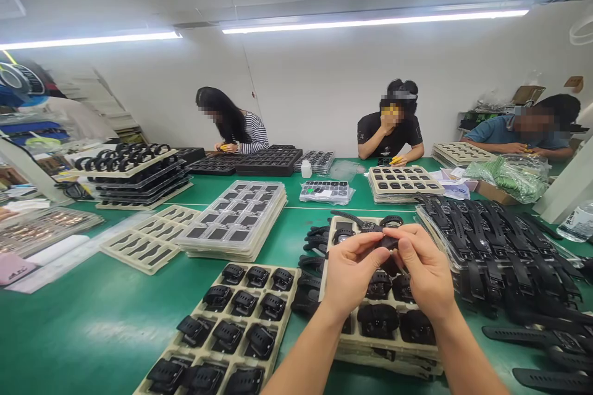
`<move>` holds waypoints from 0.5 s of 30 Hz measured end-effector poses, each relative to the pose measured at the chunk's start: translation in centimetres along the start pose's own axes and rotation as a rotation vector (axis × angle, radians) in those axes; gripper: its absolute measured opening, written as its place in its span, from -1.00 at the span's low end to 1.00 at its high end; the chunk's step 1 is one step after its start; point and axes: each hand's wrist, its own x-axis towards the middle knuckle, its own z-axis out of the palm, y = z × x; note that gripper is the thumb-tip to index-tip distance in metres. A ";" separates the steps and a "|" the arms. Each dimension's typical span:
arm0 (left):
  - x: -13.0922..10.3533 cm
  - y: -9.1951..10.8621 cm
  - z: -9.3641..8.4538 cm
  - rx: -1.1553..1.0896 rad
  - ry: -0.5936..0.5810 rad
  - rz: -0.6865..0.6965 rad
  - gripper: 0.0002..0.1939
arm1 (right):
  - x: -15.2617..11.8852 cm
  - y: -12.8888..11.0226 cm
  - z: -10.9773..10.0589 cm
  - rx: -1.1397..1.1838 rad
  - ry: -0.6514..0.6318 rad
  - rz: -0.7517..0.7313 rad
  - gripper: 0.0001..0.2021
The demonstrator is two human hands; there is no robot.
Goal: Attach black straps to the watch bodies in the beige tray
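My left hand [352, 271] and my right hand [428, 268] meet above a beige tray [440, 345] of black watches. Pinched between the fingertips of both is a black watch [390, 245], its strap partly hidden by my fingers. Below my wrists, several folded black watches [377, 321] sit in the tray's pockets. To the left, a second beige tray [285, 345] holds more folded watches [227, 333], one per pocket. Right of my right hand, many watches with long black straps [491, 234] lie across a stack of trays and spill onto the table.
The green table [92, 321] carries a stack of lidded trays [231, 216], beige insert trays [143, 244] and stacked watch trays [134, 179]. A small white bottle [306, 168] stands farther back. Several co-workers sit along the far side. A bag of green items [509, 173] lies right.
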 end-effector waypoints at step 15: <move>0.2 0.4 -1.3 0.374 -0.277 0.330 -0.73 | 0.9 -0.2 -0.5 0.133 0.044 0.218 -0.71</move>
